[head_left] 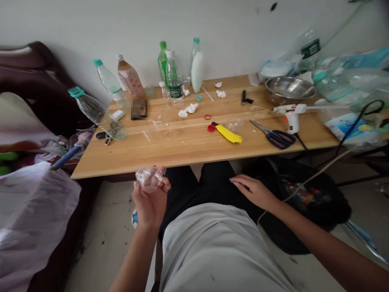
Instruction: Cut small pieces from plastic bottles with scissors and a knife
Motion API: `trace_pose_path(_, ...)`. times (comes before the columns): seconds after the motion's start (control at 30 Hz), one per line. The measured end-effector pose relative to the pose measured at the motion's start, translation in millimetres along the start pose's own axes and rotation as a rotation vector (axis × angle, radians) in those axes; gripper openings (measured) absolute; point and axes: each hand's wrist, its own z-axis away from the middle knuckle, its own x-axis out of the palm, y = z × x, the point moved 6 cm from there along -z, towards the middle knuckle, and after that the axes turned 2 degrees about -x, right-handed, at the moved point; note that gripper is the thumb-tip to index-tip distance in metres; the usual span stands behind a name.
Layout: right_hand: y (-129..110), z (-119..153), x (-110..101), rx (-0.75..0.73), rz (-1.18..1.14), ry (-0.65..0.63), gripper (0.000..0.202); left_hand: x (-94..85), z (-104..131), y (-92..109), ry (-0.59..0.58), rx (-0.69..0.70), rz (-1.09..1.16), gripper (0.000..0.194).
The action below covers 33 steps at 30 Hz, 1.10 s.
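Currently clasping a clear plastic bottle piece (146, 179) in the left hand (150, 202), just off the near edge of the wooden table (121, 156); holding the right hand (257, 194) open by the black trousers (214, 180), before the table.

Beyond both hands, a wooden table (127, 156) stands along a plain pale wall (225, 36). Left of the hands: dark, glossy furniture (33, 65) and whitish draped fabric (33, 215). Below, the pale floor (103, 239) bears dark specks. Lighting soft, slightly dim.
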Motion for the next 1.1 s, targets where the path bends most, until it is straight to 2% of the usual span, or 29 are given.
trace_pose_path(0.13,-43.0,47.5,28.0,-0.154,0.016,-0.184,0.025,-1.9,1.0,-1.3,-0.017,0.008,-0.019,0.061)
trace_pose_path(0.23,-47.6,60.6,43.7,-0.201,0.098,-0.202,0.027,-1.5,0.9,-3.3,-0.033,-0.011,-0.047,0.062)
trace_pose_path(0.4,-32.1,48.1,60.1,-0.197,0.177,-0.154,0.031,1.8,2.1,-4.0,-0.056,0.004,-0.081,0.061)
trace_pose_path(0.6,-46.9,40.4,66.0,-0.201,0.084,-0.21,0.032,4.6,3.1,-3.1,-0.09,-0.011,-0.126,0.059)
trace_pose_path(0.73,-43.3,22.3,58.4,-0.094,-0.032,-0.265,0.036,9.0,2.7,1.9,-0.111,-0.007,-0.121,0.057)
trace_pose_path(0.9,-23.1,-9.7,39.4,-0.037,-0.132,-0.401,0.038,15.5,4.8,7.6,-0.124,-0.043,-0.072,0.058)
trace_pose_path(1.0,-20.2,-29.9,31.8,0.029,-0.063,-0.274,0.035,17.1,6.4,7.4,-0.138,-0.066,-0.041,0.058)
trace_pose_path(1.1,-49.8,-37.6,26.9,0.04,0.006,-0.082,0.033,16.7,6.4,0.9,-0.103,-0.127,0.01,0.059)
